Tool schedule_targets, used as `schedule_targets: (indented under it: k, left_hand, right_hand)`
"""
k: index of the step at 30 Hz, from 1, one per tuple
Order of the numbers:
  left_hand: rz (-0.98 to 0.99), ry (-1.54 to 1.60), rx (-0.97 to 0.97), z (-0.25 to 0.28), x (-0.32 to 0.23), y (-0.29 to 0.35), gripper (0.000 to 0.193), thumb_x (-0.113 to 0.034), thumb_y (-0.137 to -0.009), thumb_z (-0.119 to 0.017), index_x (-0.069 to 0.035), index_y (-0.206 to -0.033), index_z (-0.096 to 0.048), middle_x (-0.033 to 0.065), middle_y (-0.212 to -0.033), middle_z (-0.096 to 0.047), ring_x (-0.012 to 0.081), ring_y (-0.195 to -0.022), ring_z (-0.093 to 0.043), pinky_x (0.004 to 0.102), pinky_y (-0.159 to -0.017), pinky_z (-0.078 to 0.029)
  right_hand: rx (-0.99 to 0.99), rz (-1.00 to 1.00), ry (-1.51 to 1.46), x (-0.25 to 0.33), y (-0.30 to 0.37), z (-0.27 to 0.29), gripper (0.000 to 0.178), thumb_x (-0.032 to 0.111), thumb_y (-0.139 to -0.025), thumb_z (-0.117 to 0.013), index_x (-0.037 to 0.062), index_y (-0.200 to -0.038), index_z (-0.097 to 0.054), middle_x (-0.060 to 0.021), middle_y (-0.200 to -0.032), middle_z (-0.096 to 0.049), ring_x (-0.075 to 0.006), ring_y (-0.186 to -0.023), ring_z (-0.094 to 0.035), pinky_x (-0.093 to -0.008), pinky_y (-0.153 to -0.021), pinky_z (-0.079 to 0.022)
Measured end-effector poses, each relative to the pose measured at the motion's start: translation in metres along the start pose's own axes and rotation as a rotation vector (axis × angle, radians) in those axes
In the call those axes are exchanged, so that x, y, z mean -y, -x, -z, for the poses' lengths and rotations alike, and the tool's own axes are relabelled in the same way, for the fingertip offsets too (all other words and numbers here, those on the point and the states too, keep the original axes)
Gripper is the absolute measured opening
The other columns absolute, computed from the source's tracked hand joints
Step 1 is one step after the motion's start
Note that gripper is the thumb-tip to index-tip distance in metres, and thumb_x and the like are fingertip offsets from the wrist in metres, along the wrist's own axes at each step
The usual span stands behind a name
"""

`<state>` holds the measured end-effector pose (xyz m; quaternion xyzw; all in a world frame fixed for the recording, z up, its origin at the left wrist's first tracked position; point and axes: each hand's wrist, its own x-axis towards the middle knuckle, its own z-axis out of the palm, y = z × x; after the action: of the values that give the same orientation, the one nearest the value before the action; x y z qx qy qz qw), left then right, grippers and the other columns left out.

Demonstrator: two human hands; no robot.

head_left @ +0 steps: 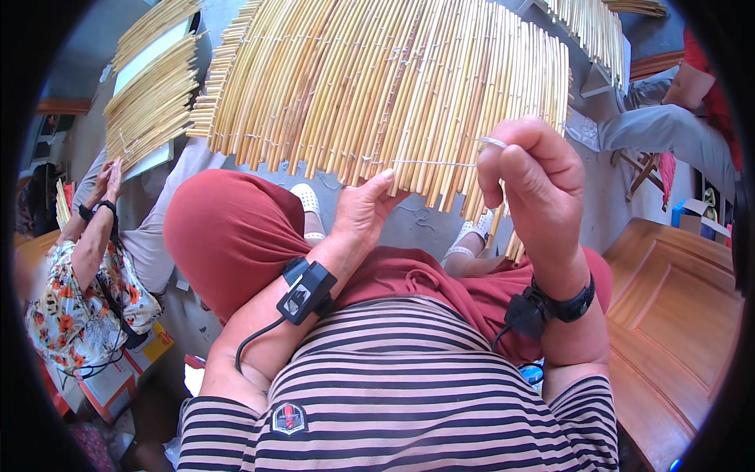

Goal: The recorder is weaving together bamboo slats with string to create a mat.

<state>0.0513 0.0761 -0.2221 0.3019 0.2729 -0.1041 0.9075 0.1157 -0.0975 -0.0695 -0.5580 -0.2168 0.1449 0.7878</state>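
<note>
A large mat of straight yellow-brown reeds (338,86) lies before me, its slightly uneven near edge over my lap. Rows of white string bind the reeds. My left hand (363,211) holds that near edge, thumb on top and fingers mostly hidden beneath. Raised over the mat's near right corner, my right hand (539,173) is closed in a pinch on white string (493,142). A line of the string (432,163) runs across the reeds toward this hand. A few reeds at the corner stick out farther toward me than the rest.
At left, a person in a flowered top (94,307) has both hands at another reed mat (149,94). Someone in grey trousers (645,130) sits at right near a third mat (590,35). A wooden panel (668,330) stands at my right. White shoes (307,198) show below my mat.
</note>
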Motion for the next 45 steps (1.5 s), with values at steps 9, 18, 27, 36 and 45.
schedule_targets:
  k: [9, 18, 27, 36, 45]
  left_hand:
    - [-0.109, -0.084, -0.068, -0.003, 0.007, 0.002, 0.027, -0.009, -0.087, -0.057, -0.002, -0.112, -0.055, 0.0095, -0.101, -0.064, 0.0224, -0.093, -0.064, 0.0449, -0.084, -0.053]
    - [-0.161, -0.137, -0.042, 0.007, 0.01, -0.002, 0.028, -0.012, -0.087, -0.057, -0.003, -0.113, -0.055, 0.0096, -0.103, -0.064, 0.0236, -0.094, -0.064, 0.0448, -0.084, -0.054]
    - [0.053, 0.045, 0.223, 0.017, 0.001, -0.005, 0.033, -0.014, -0.086, -0.059, -0.001, -0.116, -0.054, 0.0104, -0.109, -0.063, 0.0239, -0.105, -0.058, 0.048, -0.095, -0.044]
    - [0.079, -0.423, 0.379, 0.017, -0.017, 0.006, 0.046, -0.013, -0.083, -0.064, -0.007, -0.127, -0.049, 0.0102, -0.121, -0.057, 0.0227, -0.113, -0.054, 0.0429, -0.096, -0.043]
    - [-0.08, 0.01, 0.231, 0.03, -0.007, -0.013, 0.044, 0.0, -0.082, -0.061, -0.009, -0.124, -0.049, 0.0044, -0.117, -0.056, 0.0198, -0.106, -0.056, 0.0393, -0.091, -0.047]
  right_hand:
    - [-0.165, 0.177, -0.174, 0.038, -0.005, -0.008, 0.007, 0.011, -0.093, -0.051, 0.0041, -0.091, -0.052, 0.0003, -0.07, -0.049, -0.0048, -0.052, -0.035, -0.0198, -0.049, -0.03]
    - [-0.786, 0.988, -0.437, 0.141, 0.008, 0.015, 0.017, 0.008, -0.09, -0.05, 0.0024, -0.075, -0.055, 0.0022, -0.052, -0.038, -0.0087, -0.042, -0.032, -0.0213, -0.043, -0.029]
    - [-0.41, 0.188, 0.544, 0.08, -0.004, 0.081, 0.012, 0.005, -0.085, -0.058, -0.0006, -0.094, -0.064, -0.0077, -0.085, -0.065, -0.0139, -0.077, -0.063, -0.029, -0.078, -0.051]
    - [0.152, -0.052, 1.338, -0.017, -0.018, 0.036, 0.036, 0.011, -0.079, -0.066, 0.0052, -0.113, -0.058, -0.0156, -0.111, -0.058, -0.0314, -0.097, -0.061, -0.0378, -0.085, -0.049]
    - [0.302, -0.046, 1.454, -0.095, -0.015, -0.006, 0.01, 0.015, -0.081, -0.059, 0.0065, -0.087, -0.058, -0.013, -0.094, -0.056, -0.0334, -0.081, -0.061, -0.0422, -0.073, -0.051]
